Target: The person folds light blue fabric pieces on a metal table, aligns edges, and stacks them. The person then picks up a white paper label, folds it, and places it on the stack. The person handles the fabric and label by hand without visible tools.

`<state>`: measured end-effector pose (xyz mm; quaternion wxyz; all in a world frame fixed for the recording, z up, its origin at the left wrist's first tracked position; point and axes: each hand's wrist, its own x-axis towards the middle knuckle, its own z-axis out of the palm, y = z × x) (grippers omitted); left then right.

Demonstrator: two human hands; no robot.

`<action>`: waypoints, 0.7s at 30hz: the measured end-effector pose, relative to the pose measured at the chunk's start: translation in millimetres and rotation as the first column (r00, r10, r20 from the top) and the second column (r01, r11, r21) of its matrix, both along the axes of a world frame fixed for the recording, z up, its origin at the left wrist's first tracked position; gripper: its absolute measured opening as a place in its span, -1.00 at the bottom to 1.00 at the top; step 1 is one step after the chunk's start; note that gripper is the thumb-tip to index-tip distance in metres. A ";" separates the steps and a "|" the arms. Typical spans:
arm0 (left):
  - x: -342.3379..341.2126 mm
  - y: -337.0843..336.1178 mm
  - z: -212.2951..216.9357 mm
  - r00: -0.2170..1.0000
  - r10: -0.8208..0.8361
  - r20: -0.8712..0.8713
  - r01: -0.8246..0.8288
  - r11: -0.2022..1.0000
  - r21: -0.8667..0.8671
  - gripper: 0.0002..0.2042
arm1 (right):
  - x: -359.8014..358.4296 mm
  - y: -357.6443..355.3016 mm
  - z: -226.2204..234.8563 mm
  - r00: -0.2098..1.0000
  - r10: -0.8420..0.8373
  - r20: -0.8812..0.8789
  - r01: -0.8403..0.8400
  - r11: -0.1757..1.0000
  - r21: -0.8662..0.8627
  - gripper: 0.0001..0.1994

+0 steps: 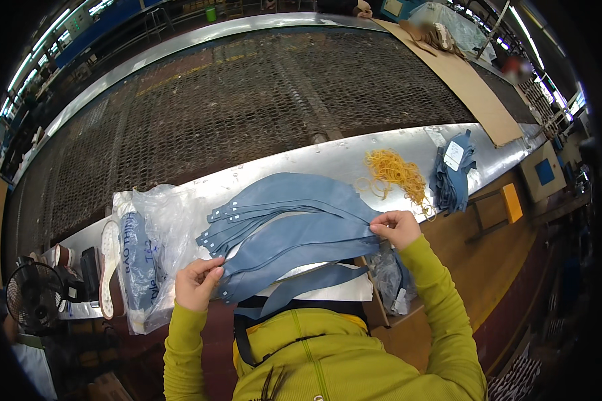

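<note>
Blue curved strips lie between the left hand, clamped on one end, and the right hand, pinching the other. Uneven pulling could skew the layers; forward drift could snag the yellow rubber bands ahead of the right hand.

Slate-blue strips with small white squares at one end; yellow-orange bands; yellow-green sleeves; silver counter; dark brown, net-patterned mesh.
</note>
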<state>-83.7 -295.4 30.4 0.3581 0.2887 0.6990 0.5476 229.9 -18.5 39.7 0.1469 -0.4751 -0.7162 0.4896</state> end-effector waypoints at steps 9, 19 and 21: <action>-23.3 29.8 24.1 0.972 0.005 0.237 -0.018 0.999 0.052 -0.77 | -22.4 10.1 21.1 0.988 0.002 -0.157 -0.027 0.987 -0.157 -0.84; -49.8 67.9 31.1 1.000 -0.006 -0.017 0.008 0.991 0.133 -0.83 | -44.5 56.4 35.7 0.946 -0.004 -0.325 0.020 0.999 0.045 -0.85; -44.5 68.3 10.2 0.999 -0.039 -0.016 0.038 0.998 -0.045 -0.85 | -42.4 52.8 19.8 0.994 -0.064 -0.084 0.068 0.996 0.052 -0.82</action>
